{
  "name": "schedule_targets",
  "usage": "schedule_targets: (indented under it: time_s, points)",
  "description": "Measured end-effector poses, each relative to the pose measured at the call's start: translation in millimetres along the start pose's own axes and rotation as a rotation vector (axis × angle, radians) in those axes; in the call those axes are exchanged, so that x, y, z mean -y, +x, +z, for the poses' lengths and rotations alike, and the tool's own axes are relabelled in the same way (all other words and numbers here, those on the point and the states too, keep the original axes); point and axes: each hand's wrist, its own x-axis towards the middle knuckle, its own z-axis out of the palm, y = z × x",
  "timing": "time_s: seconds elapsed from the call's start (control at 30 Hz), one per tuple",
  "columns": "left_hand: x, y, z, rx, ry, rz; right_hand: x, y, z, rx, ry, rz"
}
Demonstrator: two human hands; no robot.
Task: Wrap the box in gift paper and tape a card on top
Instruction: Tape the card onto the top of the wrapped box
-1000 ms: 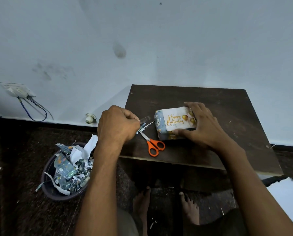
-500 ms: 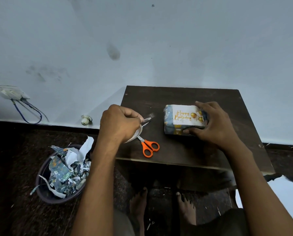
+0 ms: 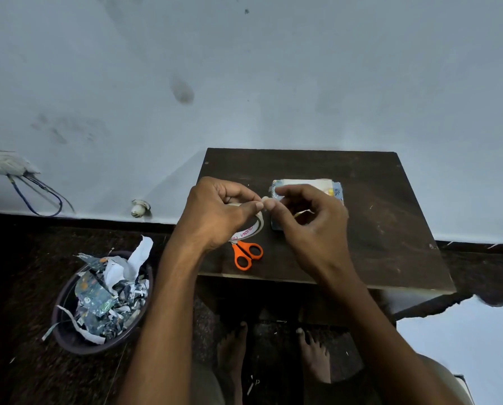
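The wrapped box [image 3: 336,190], with a white card on its top, lies on the dark wooden table [image 3: 376,229], mostly hidden behind my right hand. My left hand [image 3: 215,211] grips a roll of clear tape [image 3: 249,230] above the table's left part. My right hand [image 3: 308,217] has left the box and pinches at the tape's end, thumb and forefinger meeting the left hand's fingertips. Orange-handled scissors [image 3: 246,254] lie on the table just below the roll.
A dark bin [image 3: 98,299] full of paper scraps stands on the floor to the left. A wall socket with blue wires [image 3: 13,171] and a small white fitting [image 3: 139,207] sit low on the wall. My bare feet show under the table.
My right hand has let go of the box and moved left to the tape. My left hand has lifted the roll up over the scissors. The camera tilted.
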Motion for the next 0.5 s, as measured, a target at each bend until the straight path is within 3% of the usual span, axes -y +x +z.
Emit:
schedule_targets:
  time_s: [0.3, 0.5]
  points:
    - [-0.6, 0.2, 4.3, 0.027, 0.011, 0.058, 5.5, 4.5, -6.8, -0.015, 0.234, 0.356]
    - [3.1, 3.4, 2.7, 0.029, -0.107, 0.121, 13.1, 5.9, -12.6, 0.014, 0.402, 0.569]
